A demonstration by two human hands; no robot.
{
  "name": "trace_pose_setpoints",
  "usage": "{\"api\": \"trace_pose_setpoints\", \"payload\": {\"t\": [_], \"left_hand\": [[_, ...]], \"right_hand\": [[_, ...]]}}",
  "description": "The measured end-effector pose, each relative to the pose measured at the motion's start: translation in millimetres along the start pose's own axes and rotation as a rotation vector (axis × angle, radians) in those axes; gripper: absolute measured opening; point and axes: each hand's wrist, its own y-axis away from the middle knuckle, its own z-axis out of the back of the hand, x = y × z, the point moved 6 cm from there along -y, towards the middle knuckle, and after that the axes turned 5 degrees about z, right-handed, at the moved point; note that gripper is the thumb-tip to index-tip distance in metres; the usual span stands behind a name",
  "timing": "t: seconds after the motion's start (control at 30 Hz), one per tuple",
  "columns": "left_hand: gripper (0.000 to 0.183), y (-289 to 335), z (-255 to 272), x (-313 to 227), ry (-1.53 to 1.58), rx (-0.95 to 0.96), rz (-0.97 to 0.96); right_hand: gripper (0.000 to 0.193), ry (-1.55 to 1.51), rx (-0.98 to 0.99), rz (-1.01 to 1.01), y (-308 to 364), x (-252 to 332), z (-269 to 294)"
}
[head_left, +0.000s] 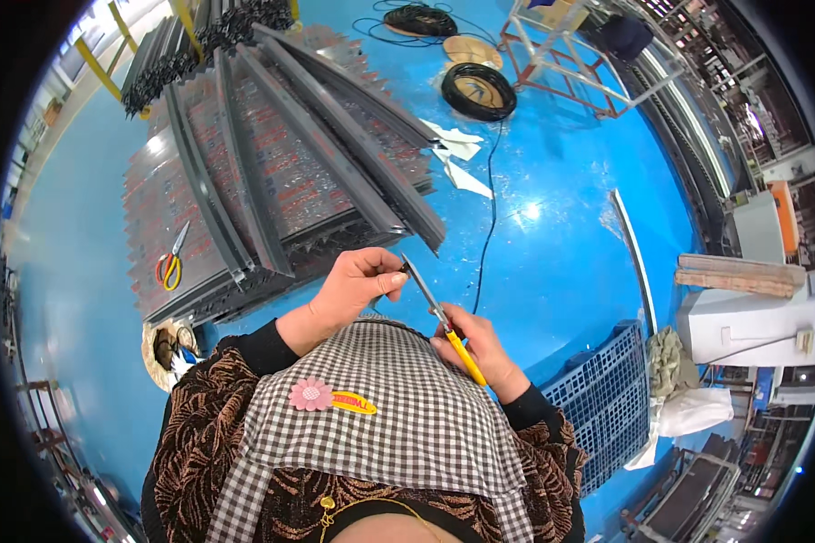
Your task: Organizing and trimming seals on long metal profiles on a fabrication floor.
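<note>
Yellow-handled tool (466, 356) fills the right hand (483, 342), left hand (357, 282) pinching something dark (407, 268), with lettered sheeting (290, 195) beyond.

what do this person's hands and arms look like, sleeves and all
The left hand and the right hand are both bare, without gloves. The left sleeve and right sleeve are black with a coppery-brown, leaf-like pattern, and end in plain black cuffs.

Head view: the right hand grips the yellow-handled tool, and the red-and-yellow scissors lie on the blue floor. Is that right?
Not quite: the head view shows the red-and-yellow scissors on the plastic-wrapped stack. The right hand does grip the yellow-handled tool.
</note>
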Motion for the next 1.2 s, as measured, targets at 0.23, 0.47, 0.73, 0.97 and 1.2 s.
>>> {"api": "trace_pose_setpoints", "payload": {"t": [0.23,0.47,0.73,0.97,1.2], "left_hand": [[0.007,-6.1,-48.3,7.4,-0.118,0.023,-0.018],[0.010,-17.3,-51.5,17.6,-0.048,-0.045,-0.013],[0.013,-27.5,-5.9,28.9,0.170,-0.144,-0.070],[0.013,-24.3,76.2,20.5,0.375,-0.306,-0.080],[0.013,-11.7,184.0,23.9,0.465,-0.620,0.025]], "right_hand": [[0.041,-0.084,-0.107,-0.054,42.6,-9.9,10.6],[0.036,-0.111,-0.255,-0.067,42.3,-38.0,16.6],[0.037,0.263,-0.132,-0.122,-28.1,-97.5,-12.3],[0.033,0.209,0.056,-0.046,-138.6,-105.6,-67.9],[0.027,0.396,0.309,-0.122,-255.9,-151.2,-163.3]]}}
